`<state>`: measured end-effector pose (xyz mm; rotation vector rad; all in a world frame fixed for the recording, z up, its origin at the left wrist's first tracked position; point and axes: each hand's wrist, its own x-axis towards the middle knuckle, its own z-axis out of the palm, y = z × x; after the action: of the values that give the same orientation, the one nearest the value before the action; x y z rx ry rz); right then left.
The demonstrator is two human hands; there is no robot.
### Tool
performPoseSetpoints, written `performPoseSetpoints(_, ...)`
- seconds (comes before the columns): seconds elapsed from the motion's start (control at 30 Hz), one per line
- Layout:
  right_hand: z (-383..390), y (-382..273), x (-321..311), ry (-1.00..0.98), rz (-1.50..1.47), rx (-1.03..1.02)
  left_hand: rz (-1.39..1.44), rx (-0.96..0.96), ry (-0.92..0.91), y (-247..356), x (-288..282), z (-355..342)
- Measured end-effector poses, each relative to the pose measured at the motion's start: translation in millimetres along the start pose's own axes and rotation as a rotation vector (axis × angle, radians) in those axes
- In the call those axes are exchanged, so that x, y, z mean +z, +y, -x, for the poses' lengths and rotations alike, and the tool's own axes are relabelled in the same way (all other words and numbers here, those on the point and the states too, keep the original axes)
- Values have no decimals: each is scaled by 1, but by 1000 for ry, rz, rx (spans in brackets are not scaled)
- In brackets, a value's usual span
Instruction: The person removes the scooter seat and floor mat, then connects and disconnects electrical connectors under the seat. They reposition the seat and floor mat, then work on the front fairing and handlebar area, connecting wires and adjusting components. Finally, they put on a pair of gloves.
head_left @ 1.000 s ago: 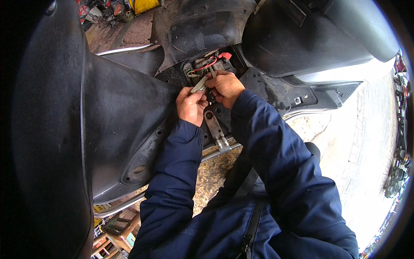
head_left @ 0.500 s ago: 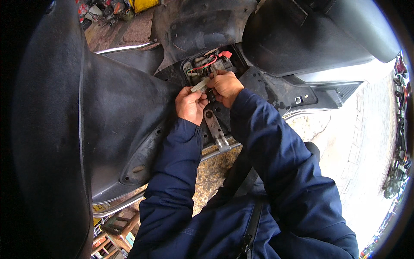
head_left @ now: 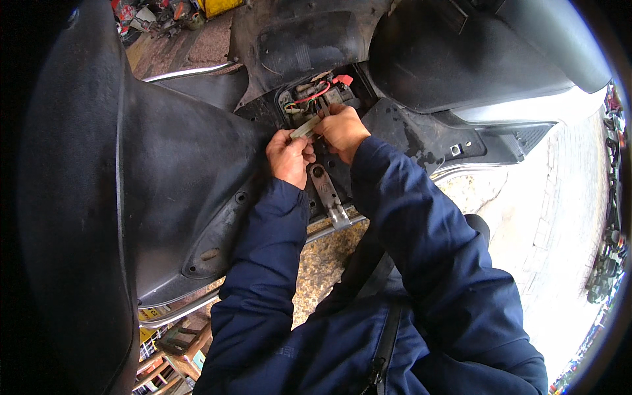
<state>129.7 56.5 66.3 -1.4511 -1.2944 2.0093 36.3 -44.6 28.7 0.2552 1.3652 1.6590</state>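
Note:
Over an opened compartment (head_left: 284, 99) in a scooter's black floorboard (head_left: 401, 135), my two hands meet. Pinched in the fingers of my left hand (head_left: 289, 158) is a pale, narrow, strip-like piece (head_left: 305, 128); its exact kind I cannot make out. My right hand (head_left: 344, 131) closes on the upper end of the same piece, its fingertips partly hidden. Just beyond them, the compartment holds a red wire (head_left: 314, 96), a red terminal cover (head_left: 343, 79) and several other wires and connectors. Below my hands lies a metal bracket (head_left: 329, 197) with a round hole.
The scooter's black front panel (head_left: 191, 164) rises at the left, its dark under-seat body (head_left: 421, 59) at the right. A black cover (head_left: 309, 43) stands beyond the compartment. A wooden stool (head_left: 184, 345) is at lower left; assorted parts (head_left: 155, 16) lie at far left.
The view has shifted slightly. Both hands keep their grip on the pale strip, with only small finger movements.

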Motion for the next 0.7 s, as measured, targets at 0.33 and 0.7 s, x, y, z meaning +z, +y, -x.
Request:
performPoseSetpoints(0.33,3,-3,-16,-147,-223,47,183,-164,-120,17,-8,-2)
performPoseSetpoints(0.7,11,-11,-12,-84,-24,15,62,-150,-164,14,-6,-2)
